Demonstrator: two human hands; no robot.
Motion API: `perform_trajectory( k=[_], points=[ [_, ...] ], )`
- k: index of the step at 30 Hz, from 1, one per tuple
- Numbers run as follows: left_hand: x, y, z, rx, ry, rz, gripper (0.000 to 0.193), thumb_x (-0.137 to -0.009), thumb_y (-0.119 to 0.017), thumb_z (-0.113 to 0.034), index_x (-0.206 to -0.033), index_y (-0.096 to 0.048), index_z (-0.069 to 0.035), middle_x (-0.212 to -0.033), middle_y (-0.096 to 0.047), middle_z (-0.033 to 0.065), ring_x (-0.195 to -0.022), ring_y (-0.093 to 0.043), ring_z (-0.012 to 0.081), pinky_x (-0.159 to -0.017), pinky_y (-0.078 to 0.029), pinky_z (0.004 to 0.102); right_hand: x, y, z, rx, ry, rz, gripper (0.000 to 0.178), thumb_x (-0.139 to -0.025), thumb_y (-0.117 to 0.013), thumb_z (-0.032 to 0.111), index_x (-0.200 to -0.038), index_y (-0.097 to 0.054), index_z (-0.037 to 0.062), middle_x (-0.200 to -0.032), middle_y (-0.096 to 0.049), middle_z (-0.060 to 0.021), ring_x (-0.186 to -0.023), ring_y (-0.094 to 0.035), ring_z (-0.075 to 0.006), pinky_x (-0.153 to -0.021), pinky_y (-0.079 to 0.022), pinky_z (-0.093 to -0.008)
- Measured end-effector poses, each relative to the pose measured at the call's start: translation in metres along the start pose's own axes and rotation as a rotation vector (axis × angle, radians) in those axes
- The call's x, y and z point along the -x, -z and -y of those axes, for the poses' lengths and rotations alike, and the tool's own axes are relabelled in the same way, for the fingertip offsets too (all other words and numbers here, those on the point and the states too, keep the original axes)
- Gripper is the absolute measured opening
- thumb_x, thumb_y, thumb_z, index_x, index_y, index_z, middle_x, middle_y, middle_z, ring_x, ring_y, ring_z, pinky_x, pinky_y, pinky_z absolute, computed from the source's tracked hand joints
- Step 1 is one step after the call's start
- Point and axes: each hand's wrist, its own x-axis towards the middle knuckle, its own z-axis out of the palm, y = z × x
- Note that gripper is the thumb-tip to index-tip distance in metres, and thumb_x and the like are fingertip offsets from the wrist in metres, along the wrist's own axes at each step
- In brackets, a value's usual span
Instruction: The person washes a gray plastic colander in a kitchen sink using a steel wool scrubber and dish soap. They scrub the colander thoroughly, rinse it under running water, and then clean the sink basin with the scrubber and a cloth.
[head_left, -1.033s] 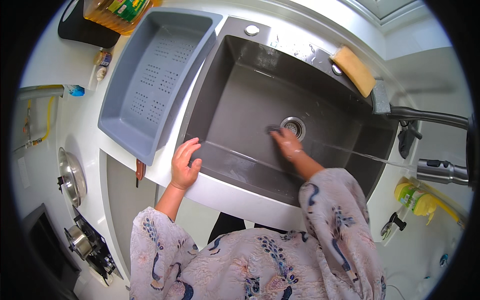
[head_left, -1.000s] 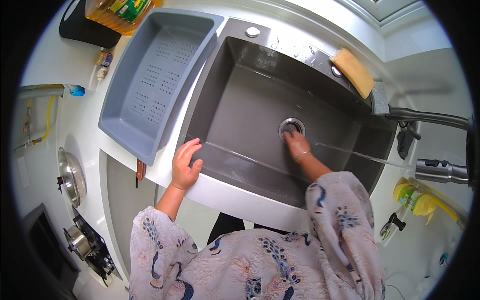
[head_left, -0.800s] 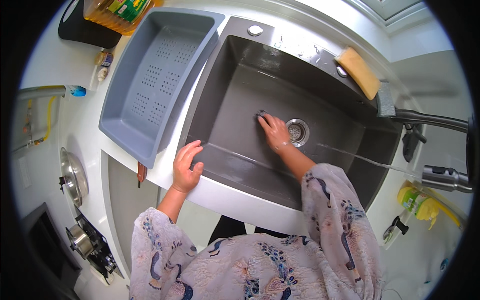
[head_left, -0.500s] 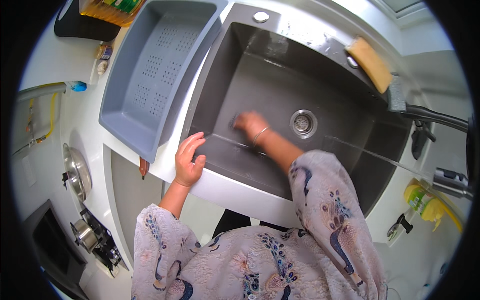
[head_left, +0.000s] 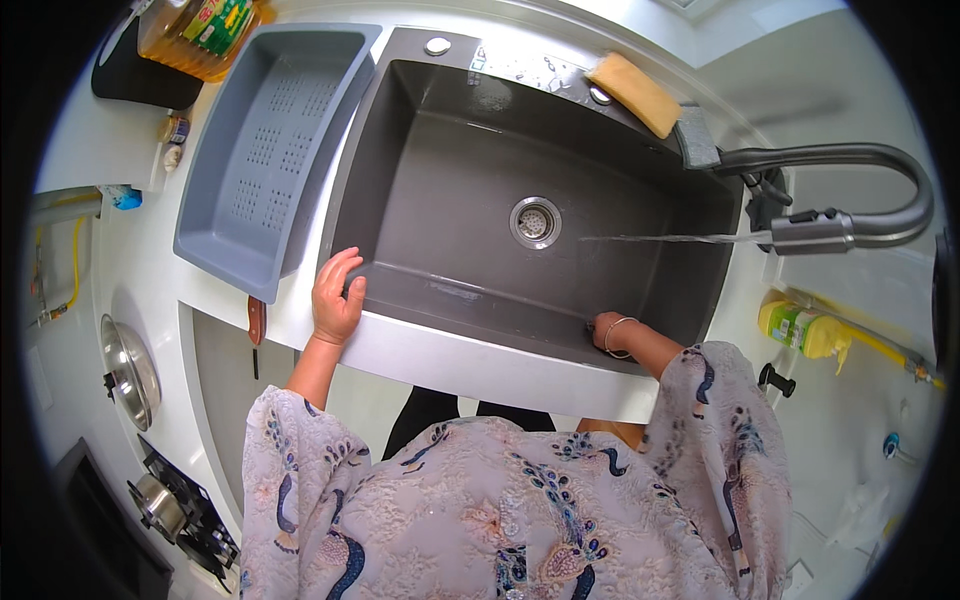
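My left hand (head_left: 338, 298) rests at the front left edge of the dark grey sink (head_left: 440, 190), fingers stretched out and holding nothing. My right hand (head_left: 606, 330), with a bracelet (head_left: 619, 336) at the wrist, is down inside the sink by its front wall, right of the middle. Its fingers are closed; a small dark bit shows at their tips, too little to name. From the grey faucet (head_left: 815, 232) on the right, a thin stream of water runs into the sink toward the round drain (head_left: 536, 222).
A grey perforated basin (head_left: 275, 150) stands left of the sink. A yellow sponge block (head_left: 635, 93) and a grey pad (head_left: 697, 138) lie on the back right rim. A yellow-green bottle (head_left: 800, 328) stands at right; a brown-handled knife (head_left: 257, 322) juts over the counter's front edge.
My right hand has moved from the left part of the sink floor to the front wall at right. The view has shifted, bringing the whole faucet into sight. My left hand stays at the edge.
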Motion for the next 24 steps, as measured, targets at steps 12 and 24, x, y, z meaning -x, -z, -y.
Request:
perform_trajectory(
  k=[12, 24],
  points=[
    [-0.001, -0.001, 0.000, -0.003, -0.010, 0.027, 0.036, -0.089, -0.050, -0.033, -0.099, -0.061, 0.000, -0.111, -0.060, 0.0162, -0.105, -0.055, 0.0330, -0.092, -0.042, 0.0386, 0.020, 0.054, 0.128, -0.349, 0.574, -0.352, 0.025, -0.079, -0.048, 0.014, -0.090, -0.065, -0.0004, -0.091, -0.062, -0.0234, -0.085, -0.060, -0.0386, -0.077, -0.047, -0.0451],
    [-0.005, 0.003, -0.001, 0.262, 0.062, -0.097, 0.051, -0.095, -0.032, -0.035, -0.126, -0.043, 0.004, -0.131, -0.043, 0.0204, -0.118, -0.047, 0.0286, -0.094, -0.042, 0.0361, -0.013, 0.128, 0.279, -0.144, 0.710, -0.345, 0.023, -0.081, -0.048, 0.017, -0.083, -0.064, 0.0006, -0.088, -0.061, -0.0230, -0.083, -0.058, -0.0374, -0.076, -0.048, -0.0454]
  ],
)
